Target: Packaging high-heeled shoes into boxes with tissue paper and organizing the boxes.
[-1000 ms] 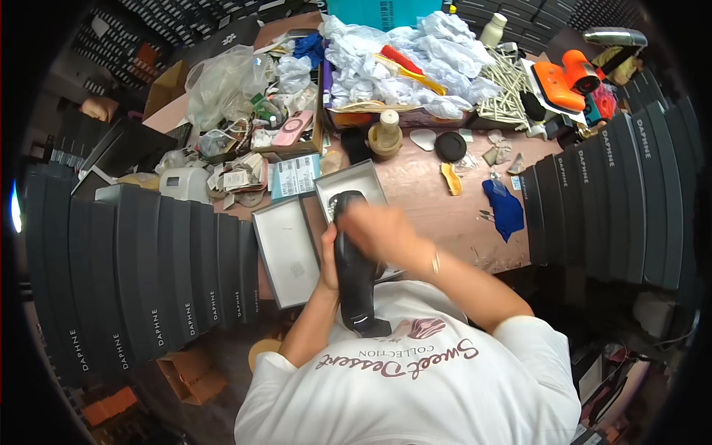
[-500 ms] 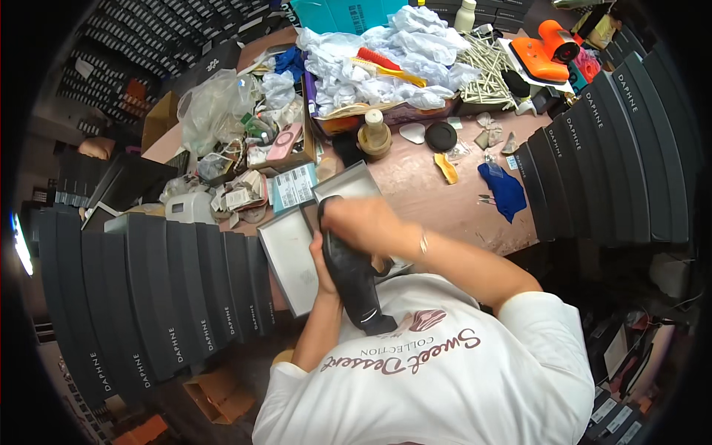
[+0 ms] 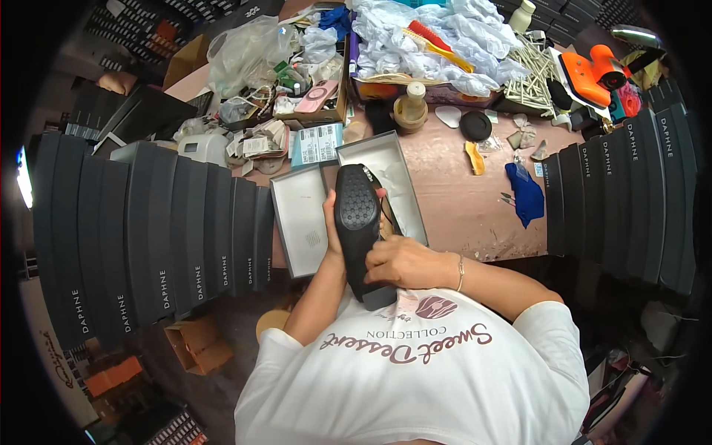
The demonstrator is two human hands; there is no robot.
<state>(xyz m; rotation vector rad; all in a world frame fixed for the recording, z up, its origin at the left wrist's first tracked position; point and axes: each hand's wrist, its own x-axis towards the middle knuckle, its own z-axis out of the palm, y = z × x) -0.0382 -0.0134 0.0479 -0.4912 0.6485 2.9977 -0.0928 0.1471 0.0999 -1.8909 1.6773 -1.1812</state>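
Observation:
A black heeled shoe [image 3: 358, 204] lies sole up in front of my chest, its textured forefoot pointing away and its block heel against my shirt. Wrapped around the shoe's forward half from the left is my left hand [image 3: 331, 228], with its fingertips showing past the right side. My right hand [image 3: 404, 262] has its fingers curled against the shoe's right side, just ahead of the heel. The shoe hides those fingertips in part. Beneath and beyond the shoe sit an open shoebox [image 3: 406, 174] with white paper inside and a pale box half with a dark rim [image 3: 295, 226].
Dark shoebox stacks flank me at left [image 3: 152, 230] and right [image 3: 630, 200]. At the back stands a bin of crumpled white paper [image 3: 437, 44] with brushes on top. A bottle in a jar [image 3: 410, 107], a black round lid [image 3: 475, 125] and a blue cloth [image 3: 526, 194] lie on the pink table.
My right hand has come from the shoe's toe down to near its heel. The shoe has turned so its sole faces up. The whole view has shifted a little.

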